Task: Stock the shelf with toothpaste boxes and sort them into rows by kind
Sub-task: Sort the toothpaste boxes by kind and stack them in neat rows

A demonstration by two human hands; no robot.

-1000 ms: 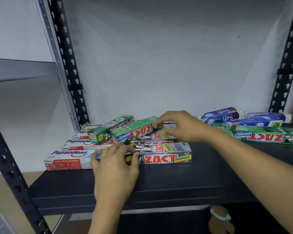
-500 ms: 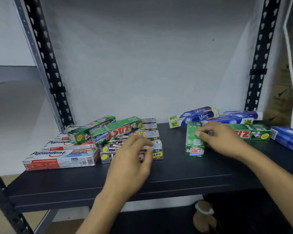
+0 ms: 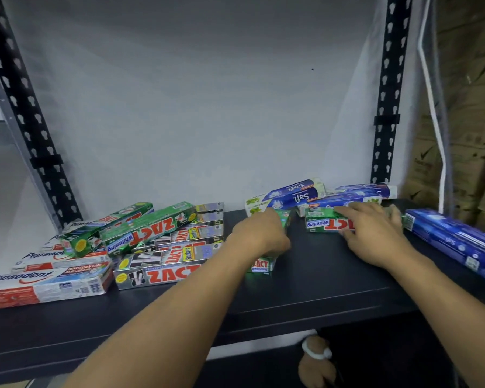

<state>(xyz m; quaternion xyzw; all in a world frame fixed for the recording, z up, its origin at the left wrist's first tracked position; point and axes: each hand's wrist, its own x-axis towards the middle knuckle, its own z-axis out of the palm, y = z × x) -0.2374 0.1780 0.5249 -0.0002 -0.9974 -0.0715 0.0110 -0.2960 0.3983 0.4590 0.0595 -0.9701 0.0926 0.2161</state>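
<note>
My left hand (image 3: 259,233) grips a green ZACT Whitening box (image 3: 262,266) that lies end-on toward me at mid shelf. My right hand (image 3: 373,233) holds a second green ZACT Whitening box (image 3: 322,224) lying crosswise, with the fingers stretched over its top and the thumb at its front face. Two more green ZACT boxes (image 3: 149,228) rest slanted on top of the left pile. Below them lie silver ZACT Smokers boxes (image 3: 163,273) and white-red Pepsodent boxes (image 3: 45,287). Blue Safi boxes (image 3: 294,194) lie along the back wall.
Everything sits on a black shelf board (image 3: 319,289) between perforated black uprights (image 3: 387,107). A long blue box (image 3: 454,242) lies slanted at the right end. Cardboard cartons (image 3: 473,107) and a white cable (image 3: 434,107) stand right of the rack.
My view swung right. My left hand left the silver ZACT boxes and took the end-on green box. My right hand moved from that box to the crosswise green one.
</note>
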